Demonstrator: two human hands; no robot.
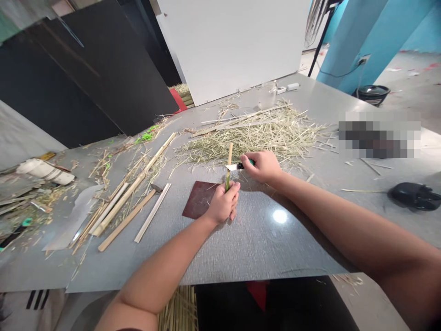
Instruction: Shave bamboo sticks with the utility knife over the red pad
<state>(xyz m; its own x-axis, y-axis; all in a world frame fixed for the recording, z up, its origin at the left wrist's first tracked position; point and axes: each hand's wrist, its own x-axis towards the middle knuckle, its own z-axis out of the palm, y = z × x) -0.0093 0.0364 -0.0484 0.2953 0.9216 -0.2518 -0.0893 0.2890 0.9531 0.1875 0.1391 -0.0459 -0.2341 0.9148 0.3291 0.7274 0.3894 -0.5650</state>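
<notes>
My left hand point(223, 202) is closed around the lower part of a thin bamboo strip point(230, 155), which stands up out of the fist, pale at the top and greenish lower down. In my right hand point(262, 164) is a knife point(233, 167) with a dark handle and a short bright blade. The blade points left and meets the strip a little above my left fist. Under and beside the left hand lies a dark brown square sheet point(196, 198) on the grey table point(206, 257).
Behind my hands spreads a heap of bamboo shavings point(255, 138). To the left lie a hammer point(129, 219), a pale strip point(152, 212) and long bamboo pieces point(134, 184). A clear cup point(267, 95) stands at the back; a black object point(415, 196) is at right.
</notes>
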